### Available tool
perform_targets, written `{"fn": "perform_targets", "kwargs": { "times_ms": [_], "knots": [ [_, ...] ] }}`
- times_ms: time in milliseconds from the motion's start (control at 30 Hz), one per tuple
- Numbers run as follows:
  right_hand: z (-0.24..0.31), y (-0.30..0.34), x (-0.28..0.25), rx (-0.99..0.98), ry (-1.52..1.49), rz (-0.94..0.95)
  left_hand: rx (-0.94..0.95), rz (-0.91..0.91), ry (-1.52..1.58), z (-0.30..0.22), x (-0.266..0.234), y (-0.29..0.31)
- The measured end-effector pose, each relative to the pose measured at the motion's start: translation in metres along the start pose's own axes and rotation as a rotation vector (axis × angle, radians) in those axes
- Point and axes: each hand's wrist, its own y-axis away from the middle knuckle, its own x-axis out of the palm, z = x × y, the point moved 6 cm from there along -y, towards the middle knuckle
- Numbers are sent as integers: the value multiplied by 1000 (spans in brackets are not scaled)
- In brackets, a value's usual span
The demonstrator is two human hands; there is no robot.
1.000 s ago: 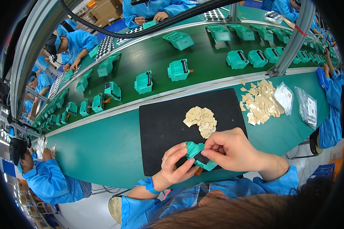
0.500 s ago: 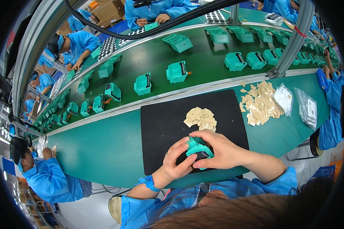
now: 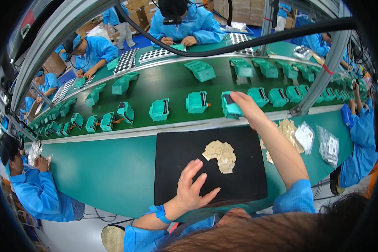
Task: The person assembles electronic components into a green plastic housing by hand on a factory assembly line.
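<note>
My right hand reaches out over the green conveyor belt. Its fingers grip a teal plastic housing with a dark panel on top, at the belt's near side. Whether the housing rests on the belt I cannot tell. Above the black mat my left hand is empty, its fingers spread apart. A blue wrist strap circles the left wrist. Just beyond the left hand, a pile of thin beige pieces lies on the mat.
Teal housings stand in a row along the belt, with teal covers behind them. More beige scraps and clear plastic bags lie at the right. A metal post rises beside the belt. People in blue work across and alongside.
My right hand has carried the teal housing from above the mat out to the belt. The left hand has let go of it and opened. The view has tilted up.
</note>
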Motion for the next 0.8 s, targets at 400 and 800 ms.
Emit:
{"fn": "perform_targets", "kwargs": {
  "times_ms": [400, 800],
  "knots": [
    [-22, -87, -68, -192, 626, -393, -52, -92, -56, 4, -4, 6],
    [-96, -36, -273, 243, 1758, -422, -113, -243, 1313, -33, -74, -74]
  ]
}}
